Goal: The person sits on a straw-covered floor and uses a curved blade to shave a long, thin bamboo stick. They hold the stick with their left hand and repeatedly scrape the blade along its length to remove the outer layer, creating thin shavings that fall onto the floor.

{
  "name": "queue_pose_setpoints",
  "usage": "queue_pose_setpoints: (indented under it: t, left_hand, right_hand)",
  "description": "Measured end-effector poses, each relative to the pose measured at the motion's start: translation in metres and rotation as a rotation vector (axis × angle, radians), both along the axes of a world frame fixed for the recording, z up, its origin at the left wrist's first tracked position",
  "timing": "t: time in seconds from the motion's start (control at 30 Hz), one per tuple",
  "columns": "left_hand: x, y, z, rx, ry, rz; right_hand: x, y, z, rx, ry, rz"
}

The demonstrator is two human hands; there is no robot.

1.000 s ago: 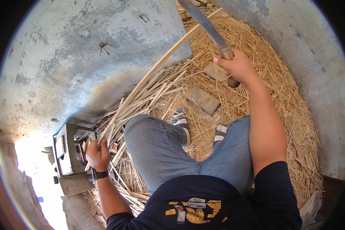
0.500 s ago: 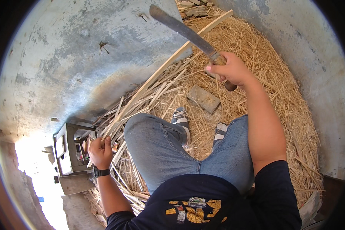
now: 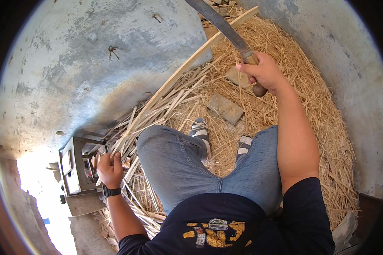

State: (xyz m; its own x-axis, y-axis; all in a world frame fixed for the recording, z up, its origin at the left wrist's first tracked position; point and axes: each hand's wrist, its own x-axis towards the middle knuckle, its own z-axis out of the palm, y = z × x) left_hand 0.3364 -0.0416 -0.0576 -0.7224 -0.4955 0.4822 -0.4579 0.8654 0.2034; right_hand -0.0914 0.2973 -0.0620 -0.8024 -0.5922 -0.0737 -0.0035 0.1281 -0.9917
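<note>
My right hand (image 3: 267,74) is closed round the wooden handle of a machete (image 3: 226,29). Its dark blade slants up to the left, and the tip runs out of the top of the picture. At the lower left, my left hand (image 3: 110,171), with a black watch at the wrist, grips one end of a long pale strip, apparently bamboo (image 3: 184,67). The strip rises to the right past my left knee, its far end near the top. The blade passes over it near that end; whether they touch I cannot tell.
Straw-like shavings (image 3: 302,89) cover the floor, with more cut strips (image 3: 168,104) heaped left of my legs. A flat block (image 3: 225,109) lies ahead of my feet, another stone beyond it. A small wooden cabinet (image 3: 78,170) stands left. Worn grey walls (image 3: 93,63) rise on both sides.
My right hand and the machete have moved a little up and to the right, taking the blade's tip out of the picture. The strip's far end has shifted up slightly; my left hand stays nearly still.
</note>
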Motion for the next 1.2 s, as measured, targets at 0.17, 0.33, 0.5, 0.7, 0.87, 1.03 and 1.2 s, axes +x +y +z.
queue_pose_setpoints:
  t: [0.17,0.33,0.5,0.7,0.87,1.03,1.2]
  left_hand:
    - [0.002,-0.003,-0.003,0.021,-0.014,-0.01]
    - [0.005,-0.005,-0.006,0.07,-0.033,0.007]
    - [0.005,-0.006,-0.008,0.103,-0.032,-0.01]
    - [0.005,-0.007,-0.009,0.23,-0.047,-0.042]
    - [0.005,-0.007,-0.01,0.245,-0.042,-0.042]
    - [-0.005,0.002,-0.002,0.003,0.049,-0.018]
    - [-0.014,0.005,0.001,-0.002,-0.009,0.012]
  right_hand:
    - [0.003,-0.003,0.001,0.029,-0.014,0.049]
    - [0.006,-0.006,-0.001,0.028,-0.011,0.047]
    - [0.009,-0.009,-0.001,0.029,-0.012,0.087]
    - [0.008,-0.014,-0.009,0.025,-0.004,0.159]
    - [0.009,-0.012,-0.006,0.02,0.026,0.129]
    - [0.002,-0.001,0.001,0.043,0.054,-0.043]
    - [0.014,-0.015,0.003,0.253,0.204,0.165]
